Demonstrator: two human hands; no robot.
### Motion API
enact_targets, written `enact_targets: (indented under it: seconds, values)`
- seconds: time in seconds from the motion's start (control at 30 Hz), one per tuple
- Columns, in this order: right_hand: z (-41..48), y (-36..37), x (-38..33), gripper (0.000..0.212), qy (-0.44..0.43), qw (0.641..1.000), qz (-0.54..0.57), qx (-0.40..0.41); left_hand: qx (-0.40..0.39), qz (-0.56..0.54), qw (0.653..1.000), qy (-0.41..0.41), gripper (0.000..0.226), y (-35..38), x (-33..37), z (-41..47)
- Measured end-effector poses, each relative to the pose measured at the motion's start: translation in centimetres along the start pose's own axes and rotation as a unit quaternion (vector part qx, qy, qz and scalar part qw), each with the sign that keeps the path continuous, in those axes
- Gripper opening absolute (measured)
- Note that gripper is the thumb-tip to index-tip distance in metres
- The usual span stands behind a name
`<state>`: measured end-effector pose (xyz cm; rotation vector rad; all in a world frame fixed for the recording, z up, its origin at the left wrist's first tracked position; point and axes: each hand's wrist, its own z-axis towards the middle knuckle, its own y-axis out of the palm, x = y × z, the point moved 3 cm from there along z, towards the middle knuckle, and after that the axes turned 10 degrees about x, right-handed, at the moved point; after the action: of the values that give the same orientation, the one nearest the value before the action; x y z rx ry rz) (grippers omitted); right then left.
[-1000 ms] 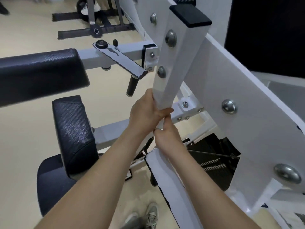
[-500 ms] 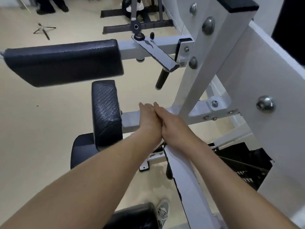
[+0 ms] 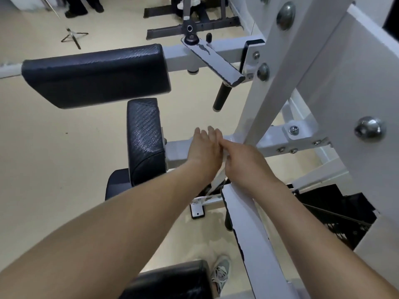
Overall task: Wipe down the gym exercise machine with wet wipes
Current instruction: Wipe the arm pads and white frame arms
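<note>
Wipe not resolved: a white sliver [image 3: 224,157] between the hands could be wipe or frame. Right hand [image 3: 246,162] has its fingers curled out of sight, contents cannot be told. Left hand [image 3: 203,152] lies flat, fingers straight, on the crossbar [image 3: 179,151] at its junction with the slanted post [image 3: 261,108]. Machine [image 3: 345,83]: white painted steel, black textured pads [image 3: 95,76], domed bolts [image 3: 370,128].

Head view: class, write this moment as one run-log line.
place: white crossbar | left hand: fingers straight, on crossbar | right hand: against left hand, grip hidden
</note>
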<state>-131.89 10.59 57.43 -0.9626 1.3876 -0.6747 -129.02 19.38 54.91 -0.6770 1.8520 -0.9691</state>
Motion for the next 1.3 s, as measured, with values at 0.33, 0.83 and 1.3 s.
enact_targets:
  seconds: [0.33, 0.83, 1.3]
  values:
    - [3.4, 1.0, -3.4, 0.074, -0.15, 0.979, -0.133, -0.023, 0.05, -0.06, 0.997, 0.029, 0.034, -4.9, -10.7, -3.4]
    - [3.9, 8.6, -7.4, 0.09, -0.099, 0.962, -0.228, -0.111, 0.147, -0.221, 0.964, -0.018, 0.032, -2.9, -13.6, -3.6]
    - [2.9, 8.5, -8.7, 0.071, -0.107, 0.983, -0.147, 0.025, 0.13, -0.201, 0.971, 0.027, 0.028, -4.0, -12.9, -4.0]
